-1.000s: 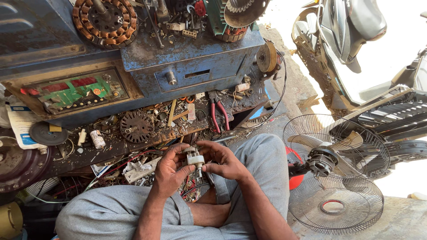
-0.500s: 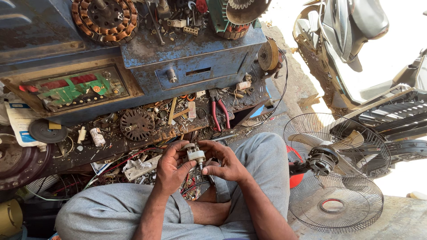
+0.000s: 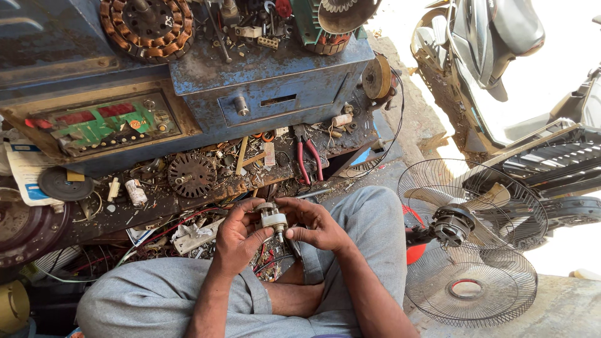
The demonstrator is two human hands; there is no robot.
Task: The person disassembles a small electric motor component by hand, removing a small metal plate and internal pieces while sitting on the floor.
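Note:
I sit cross-legged in grey trousers. My left hand (image 3: 236,236) and my right hand (image 3: 314,224) both grip a small metal motor part (image 3: 273,219) with a pale body and a toothed end, held above my lap. Fingers of both hands wrap around its sides. Under it lies a tangle of thin red and black wires (image 3: 269,258).
A cluttered low workbench (image 3: 206,181) ahead carries a round rotor disc (image 3: 191,175), red-handled pliers (image 3: 308,158) and scraps. Behind stands a blue metal cabinet (image 3: 275,75) with a copper stator (image 3: 148,25) on top. A table fan (image 3: 466,235) stands to my right, a scooter (image 3: 494,50) beyond.
Both hands have kept hold of the small part; the fingers have shifted slightly around it. The view has moved a little.

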